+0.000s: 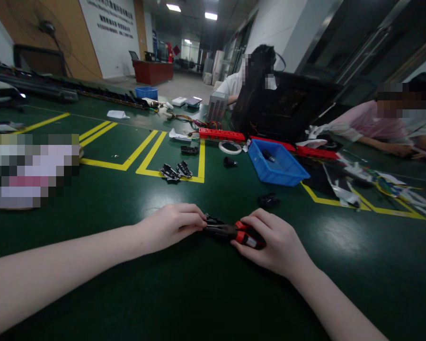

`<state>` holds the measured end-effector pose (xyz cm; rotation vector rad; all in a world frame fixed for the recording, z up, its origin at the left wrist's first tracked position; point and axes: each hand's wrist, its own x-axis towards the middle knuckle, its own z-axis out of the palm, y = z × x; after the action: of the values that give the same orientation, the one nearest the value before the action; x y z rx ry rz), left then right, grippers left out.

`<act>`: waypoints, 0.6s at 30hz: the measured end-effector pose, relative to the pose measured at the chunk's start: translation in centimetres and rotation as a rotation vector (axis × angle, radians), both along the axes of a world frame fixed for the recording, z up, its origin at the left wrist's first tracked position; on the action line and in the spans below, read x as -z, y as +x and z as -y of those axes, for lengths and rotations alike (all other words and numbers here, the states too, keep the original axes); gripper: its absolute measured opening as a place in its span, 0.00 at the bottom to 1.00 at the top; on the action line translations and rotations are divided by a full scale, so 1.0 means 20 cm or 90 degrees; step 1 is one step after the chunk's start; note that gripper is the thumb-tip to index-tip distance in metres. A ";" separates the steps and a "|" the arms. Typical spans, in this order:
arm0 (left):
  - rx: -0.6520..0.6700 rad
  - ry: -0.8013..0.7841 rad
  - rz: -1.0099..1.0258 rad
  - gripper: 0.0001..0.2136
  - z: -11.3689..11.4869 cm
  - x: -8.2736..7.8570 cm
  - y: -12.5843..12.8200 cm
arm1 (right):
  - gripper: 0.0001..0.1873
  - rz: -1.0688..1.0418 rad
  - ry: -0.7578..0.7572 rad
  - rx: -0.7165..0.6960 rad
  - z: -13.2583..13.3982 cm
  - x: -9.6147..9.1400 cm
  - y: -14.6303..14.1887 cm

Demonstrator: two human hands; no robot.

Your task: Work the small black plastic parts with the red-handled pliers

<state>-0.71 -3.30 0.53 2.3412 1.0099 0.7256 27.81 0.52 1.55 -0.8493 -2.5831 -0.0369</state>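
1. Two bare forearms come in from the bottom edge over the green table (213, 293), one from the lower left and one from the lower right. They meet near the middle.
2. The right hand (273, 241) lies with the knuckles up. Its fingers are curled and closed around the red and black handles of the pliers (234, 233).
3. The pliers are low over the table, between the two hands. Their long axis runs almost from left to right, with the handle end a little nearer to the person. The dark nose points to the left, toward the other hand.
4. The left hand (172, 227) is palm down, with its fingers pressed together on a small black part (211, 220) at the nose of the pliers. I cannot tell whether the nose bites the part.
5. Just beyond the right hand, a black piece (269, 201) lies alone on the table.
6. Farther away stands a blue bin (277, 163). Left of it, two black parts (176, 171) lie on a yellow line (142, 149).
7. Behind these are a white tape ring (230, 147) and a red strip (222, 134).
8. At the far side two other persons sit, well apart from these hands.
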 end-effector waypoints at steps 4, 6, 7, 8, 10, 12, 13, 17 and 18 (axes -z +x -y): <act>0.011 -0.001 0.002 0.08 -0.01 0.00 -0.01 | 0.15 -0.017 -0.014 0.001 0.00 0.00 0.01; 0.013 -0.001 0.004 0.09 -0.01 0.00 -0.01 | 0.15 -0.021 -0.016 0.000 -0.01 0.00 0.01; 0.009 -0.003 0.006 0.09 -0.01 0.00 0.00 | 0.15 -0.022 -0.014 -0.002 -0.01 0.00 0.01; 0.005 -0.005 0.010 0.08 -0.01 0.00 0.00 | 0.15 -0.022 -0.013 -0.003 -0.01 0.00 0.01; -0.007 -0.012 0.019 0.07 0.00 0.00 0.00 | 0.15 -0.024 -0.007 -0.005 -0.01 0.00 0.01; -0.020 -0.021 0.029 0.07 0.00 0.00 0.01 | 0.15 -0.027 0.000 -0.004 -0.01 0.00 0.01; -0.024 -0.023 0.034 0.07 0.00 0.00 0.01 | 0.15 -0.029 0.002 -0.002 -0.01 -0.01 0.01; -0.019 -0.026 0.048 0.05 -0.01 0.00 0.00 | 0.14 -0.053 0.004 0.010 -0.02 -0.02 0.03; -0.015 -0.027 0.050 0.05 -0.01 0.00 0.00 | 0.14 -0.059 0.004 0.015 -0.02 -0.03 0.03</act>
<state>-0.68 -3.02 0.54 2.2508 1.0100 0.7916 28.47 0.90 2.10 -0.8577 -2.4851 -0.0126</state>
